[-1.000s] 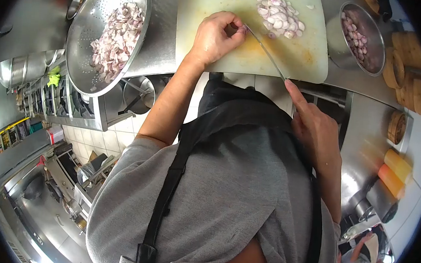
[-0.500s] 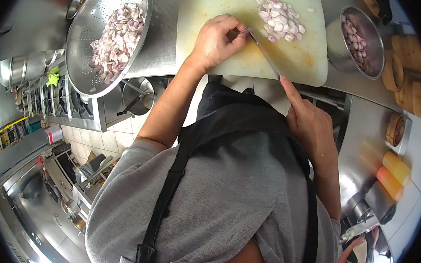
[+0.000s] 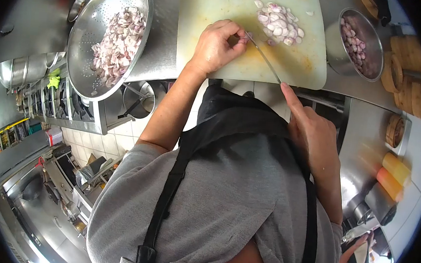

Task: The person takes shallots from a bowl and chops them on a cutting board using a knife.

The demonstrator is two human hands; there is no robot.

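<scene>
My left hand [image 3: 218,48] is closed in a pinch around a small purplish shallot [image 3: 247,37], low over the white cutting board [image 3: 207,2]. In my right hand [image 3: 313,134] is a knife [image 3: 265,60], its forefinger stretched along the back of the blade. The blade's tip reaches the shallot at my left fingertips; the handle is hidden in the hand. Beyond the blade, a pile of peeled shallots [image 3: 280,23] lies on the board, with a purple piece [image 3: 270,41] at its near edge.
At the left stands a large perforated colander [image 3: 81,49] holding pale skins or slices. A steel pot [image 3: 340,55] with more shallots stands right of the board. Bamboo steamers [image 3: 393,71] are farther right. Another person [image 3: 355,259] shows at the lower right.
My right hand and the knife have shifted slightly down and toward me. A purple piece now lies beside the pile's near edge. My left hand keeps nearly the same place.
</scene>
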